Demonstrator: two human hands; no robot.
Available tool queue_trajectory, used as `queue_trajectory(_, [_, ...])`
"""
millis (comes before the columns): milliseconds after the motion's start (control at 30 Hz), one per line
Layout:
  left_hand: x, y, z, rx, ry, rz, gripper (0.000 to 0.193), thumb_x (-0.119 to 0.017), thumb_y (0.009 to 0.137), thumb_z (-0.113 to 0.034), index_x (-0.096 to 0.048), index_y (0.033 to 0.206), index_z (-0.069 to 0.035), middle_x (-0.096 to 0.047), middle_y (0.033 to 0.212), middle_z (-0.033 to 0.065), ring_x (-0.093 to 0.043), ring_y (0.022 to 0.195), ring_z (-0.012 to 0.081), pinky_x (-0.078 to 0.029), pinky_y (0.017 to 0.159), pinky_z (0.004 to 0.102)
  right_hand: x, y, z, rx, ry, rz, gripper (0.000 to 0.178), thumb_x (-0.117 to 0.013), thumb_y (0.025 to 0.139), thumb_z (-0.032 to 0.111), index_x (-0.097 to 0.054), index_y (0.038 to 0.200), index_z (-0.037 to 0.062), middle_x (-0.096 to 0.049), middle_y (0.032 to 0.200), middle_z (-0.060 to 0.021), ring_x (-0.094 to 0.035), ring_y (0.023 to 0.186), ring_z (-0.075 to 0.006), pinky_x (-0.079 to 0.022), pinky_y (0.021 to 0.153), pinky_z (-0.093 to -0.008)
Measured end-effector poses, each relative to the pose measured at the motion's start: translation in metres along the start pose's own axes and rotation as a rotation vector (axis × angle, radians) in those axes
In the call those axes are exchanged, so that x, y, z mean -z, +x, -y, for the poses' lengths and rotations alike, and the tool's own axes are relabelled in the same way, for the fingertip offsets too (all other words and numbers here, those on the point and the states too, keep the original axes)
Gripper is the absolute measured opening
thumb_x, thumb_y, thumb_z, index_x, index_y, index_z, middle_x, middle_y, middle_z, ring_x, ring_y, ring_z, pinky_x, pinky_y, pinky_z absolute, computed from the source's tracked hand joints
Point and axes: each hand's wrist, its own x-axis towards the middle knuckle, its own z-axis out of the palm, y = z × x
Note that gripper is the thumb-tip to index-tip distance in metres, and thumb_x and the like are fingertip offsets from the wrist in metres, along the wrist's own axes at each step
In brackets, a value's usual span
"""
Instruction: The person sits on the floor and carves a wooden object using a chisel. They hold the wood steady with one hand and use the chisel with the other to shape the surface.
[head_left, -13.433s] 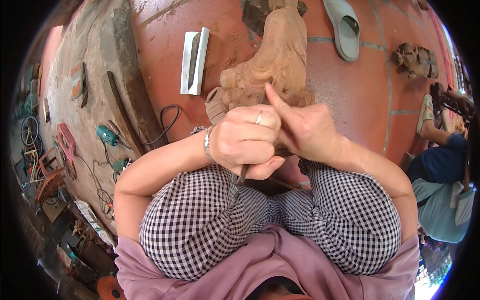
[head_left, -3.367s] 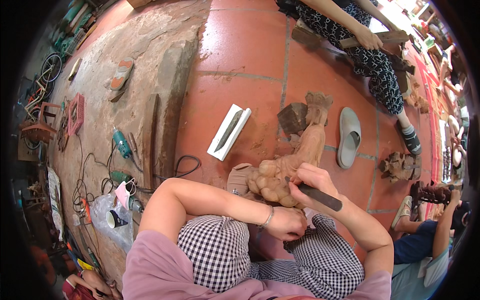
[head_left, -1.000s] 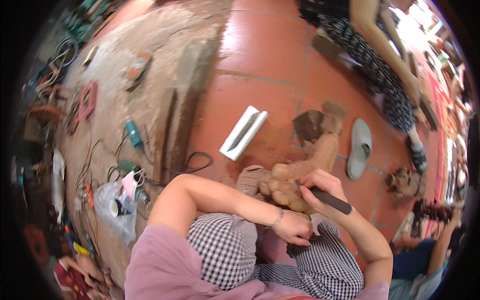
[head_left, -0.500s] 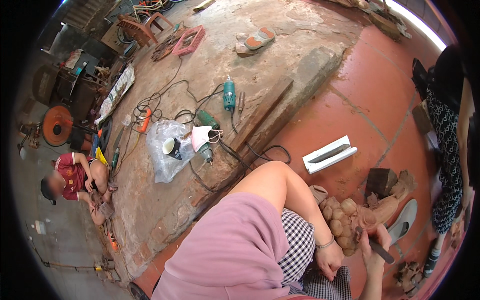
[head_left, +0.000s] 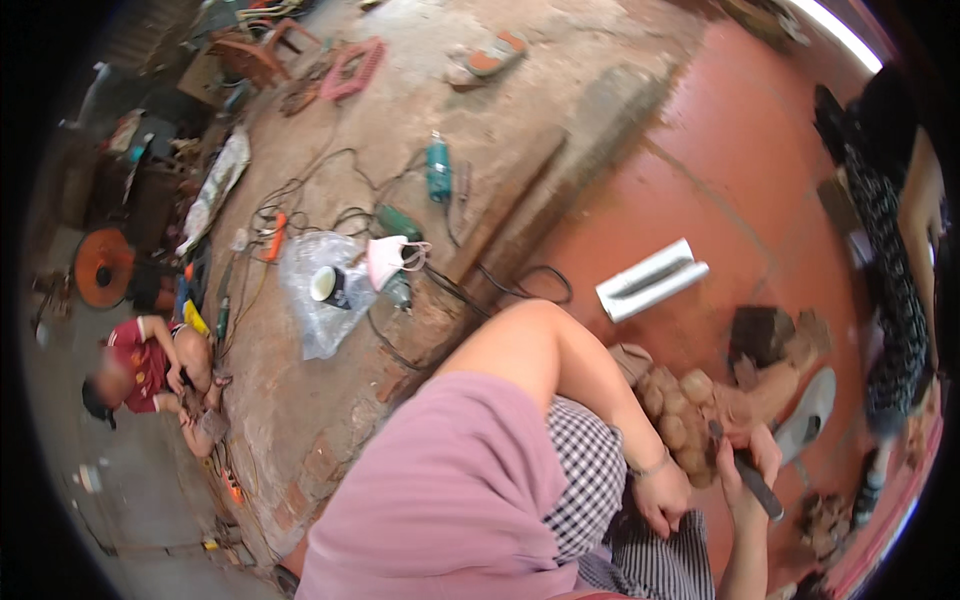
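Observation:
In my right hand (head_left: 750, 470) is a dark, narrow, bar-shaped hand tool (head_left: 762, 492); its exact kind is blurred. The fingers close round it against a brown carved piece (head_left: 668, 405) with clustered rounded lumps, which looks wooden. A long, paler arm of the carving (head_left: 775, 385) stretches away to the far right. My left hand (head_left: 662, 497) hangs over my lap beside the carving's near edge, its fingers loosely apart and nothing visible in them. Its wrist wears a bracelet.
A white tray-like block (head_left: 650, 280) bears a dark blade-shaped piece. Beyond the raised concrete edge lie a green power tool (head_left: 438, 170), cables, a plastic bag (head_left: 325, 320) and a mask (head_left: 385, 262). A person (head_left: 150, 365) sits far left; another person's patterned clothing (head_left: 880, 290) shows at right.
The whole view has shifted slightly, with blur. My right hand keeps its hold on the tool at the carving; my left hand stays over my lap, fingers a little more apart.

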Motion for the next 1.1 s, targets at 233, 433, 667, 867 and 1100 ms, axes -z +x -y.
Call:
queue_trajectory(233, [-0.006, -0.006, 0.003, 0.069, -0.057, -0.095, 0.037, -0.058, 0.097, -0.03, -0.069, 0.077, -0.001, -0.067, 0.082, 0.0183, -0.065, 0.085, 0.0377, -0.052, 0.078, 0.0477, 0.019, -0.012, -0.016, -0.185, 0.173, -0.005, 0.013, -0.064, 0.092, 0.001, -0.057, 0.082, -0.0001, -0.058, 0.078, -0.0029, -0.056, 0.068, -0.009, -0.046, 0.061, -0.0241])
queue_trajectory(433, [0.002, 0.004, -0.003, 0.183, -0.094, 0.05, 0.037, -0.058, 0.097, -0.026, -0.065, 0.074, 0.002, -0.065, 0.083, 0.0163, -0.063, 0.088, 0.0356, -0.05, 0.084, 0.0454, 0.018, -0.032, -0.028, -0.325, 0.545, -0.165, 0.018, -0.064, 0.096, 0.002, -0.05, 0.084, 0.0031, -0.059, 0.084, -0.0013, -0.059, 0.071, -0.0062, -0.052, 0.066, -0.0221])
queue_trajectory(667, [0.0, 0.0, -0.006, 0.159, -0.079, 0.026, 0.035, -0.059, 0.097, -0.025, -0.065, 0.075, 0.002, -0.064, 0.084, 0.0156, -0.062, 0.09, 0.0352, -0.05, 0.086, 0.0456, -0.005, -0.011, -0.031, -0.129, 0.305, -0.202, 0.021, -0.071, 0.086, -0.001, -0.052, 0.079, 0.0017, -0.057, 0.081, -0.0046, -0.056, 0.067, -0.0093, -0.047, 0.06, -0.0246])
queue_trajectory(867, [0.005, -0.002, -0.009, 0.171, -0.098, 0.04, 0.033, -0.059, 0.096, -0.023, -0.066, 0.076, 0.001, -0.064, 0.084, 0.0154, -0.062, 0.093, 0.0343, -0.05, 0.087, 0.0455, 0.001, -0.008, -0.026, 0.062, -0.07, -0.132, 0.022, -0.074, 0.075, -0.004, -0.053, 0.072, 0.001, -0.053, 0.071, -0.0067, -0.052, 0.06, -0.0161, -0.04, 0.052, -0.0295])
queue_trajectory(1100, [0.004, -0.001, -0.007, 0.142, -0.097, 0.023, 0.032, -0.059, 0.096, -0.022, -0.066, 0.076, 0.001, -0.064, 0.085, 0.0154, -0.062, 0.094, 0.0341, -0.05, 0.088, 0.0453, -0.002, -0.007, -0.028, 0.037, -0.018, -0.171, 0.019, -0.073, 0.075, -0.004, -0.055, 0.072, 0.0007, -0.053, 0.069, -0.0071, -0.053, 0.06, -0.016, -0.04, 0.053, -0.0293])
